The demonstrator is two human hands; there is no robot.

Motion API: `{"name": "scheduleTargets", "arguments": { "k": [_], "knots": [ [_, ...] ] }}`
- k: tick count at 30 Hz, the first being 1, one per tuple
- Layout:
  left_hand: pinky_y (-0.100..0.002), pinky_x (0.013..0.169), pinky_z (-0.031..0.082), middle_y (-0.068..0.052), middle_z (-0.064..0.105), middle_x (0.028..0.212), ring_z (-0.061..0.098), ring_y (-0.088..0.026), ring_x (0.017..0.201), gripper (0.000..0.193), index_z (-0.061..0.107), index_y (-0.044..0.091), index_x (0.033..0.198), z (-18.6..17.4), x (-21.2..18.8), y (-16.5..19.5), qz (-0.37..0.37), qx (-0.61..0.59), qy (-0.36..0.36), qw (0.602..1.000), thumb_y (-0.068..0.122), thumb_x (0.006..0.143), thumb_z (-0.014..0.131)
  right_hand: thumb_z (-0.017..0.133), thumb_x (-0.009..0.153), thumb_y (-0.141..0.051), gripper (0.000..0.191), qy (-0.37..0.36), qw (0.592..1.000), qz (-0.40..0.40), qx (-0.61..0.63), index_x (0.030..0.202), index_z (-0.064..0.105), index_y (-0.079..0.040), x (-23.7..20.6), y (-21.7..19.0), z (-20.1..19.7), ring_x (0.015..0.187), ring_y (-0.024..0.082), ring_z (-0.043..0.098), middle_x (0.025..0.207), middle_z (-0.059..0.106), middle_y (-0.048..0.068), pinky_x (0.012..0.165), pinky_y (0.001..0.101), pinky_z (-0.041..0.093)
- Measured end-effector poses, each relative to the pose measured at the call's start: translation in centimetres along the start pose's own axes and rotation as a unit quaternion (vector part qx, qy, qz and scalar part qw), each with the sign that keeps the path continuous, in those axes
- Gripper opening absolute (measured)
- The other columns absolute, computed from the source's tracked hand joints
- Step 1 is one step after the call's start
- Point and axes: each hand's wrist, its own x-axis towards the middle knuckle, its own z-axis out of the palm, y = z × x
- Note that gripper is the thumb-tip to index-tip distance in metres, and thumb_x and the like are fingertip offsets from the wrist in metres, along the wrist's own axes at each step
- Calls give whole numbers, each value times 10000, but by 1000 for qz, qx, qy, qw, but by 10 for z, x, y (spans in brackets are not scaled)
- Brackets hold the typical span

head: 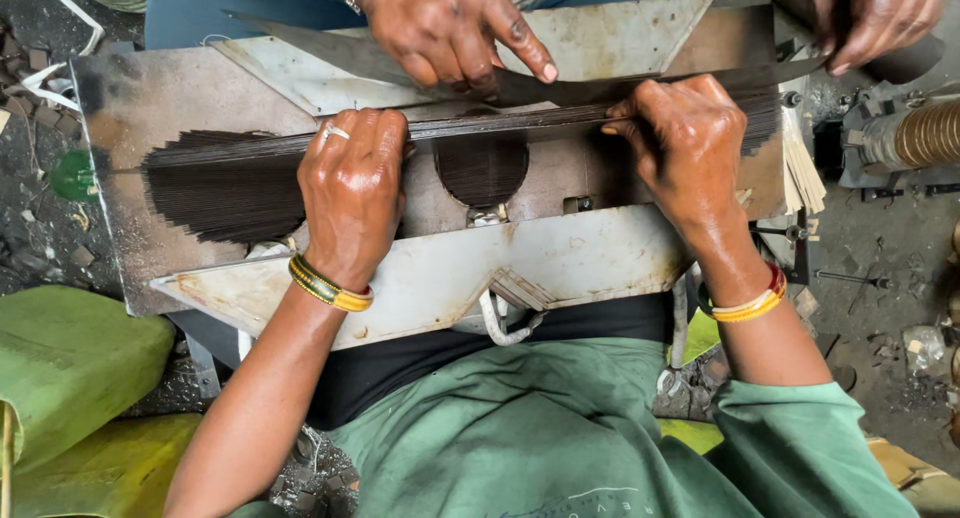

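A long bundle of thin dark sticks (220,183) lies across a rusty metal tray (130,98) in front of me. My left hand (352,183), with a ring and yellow bangles, presses palm down on the sticks near the middle. My right hand (685,143), with red and yellow bangles, grips the sticks' upper edge further right. Across the tray, another person's hand (450,28) presses on a dark strip (640,83) just above the sticks, and that person's second hand (875,18) holds its far right end.
A round hole (483,170) in the tray shows sticks beneath. A slanted pale metal guide plate (450,268) sits near me, another (600,33) at the far side. Pale sticks (805,163) and a ribbed metal roller (925,133) are at right. Green sacking (70,358) lies at left.
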Motion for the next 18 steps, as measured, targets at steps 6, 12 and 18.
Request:
{"name": "scheduleTargets", "arguments": {
  "k": [6,12,18],
  "knots": [
    [-417,862,508,-110,589,970,611,-300,982,132,598,31,1013,-4,1,-2,21,-3,-2,1000,11,906,672,819,919,-34,149,22,999,2,50,964,682,-70,0,-1,2,914,247,662,972,716,48,848,359,451],
    [-439,963,471,-108,614,1084,590,-277,1051,136,672,19,1071,-46,-28,-39,31,61,27,997,2,942,711,787,866,81,313,110,992,-49,26,1150,752,-46,-11,-12,8,1040,286,573,1092,621,107,891,402,446],
    [-402,883,449,-103,549,1079,572,-275,1057,205,563,-9,984,-52,-82,-78,-93,34,66,993,-43,944,762,776,860,163,304,181,981,-17,70,1095,757,-30,-26,-11,25,1039,295,567,1049,598,114,902,413,459]
  ]
}}
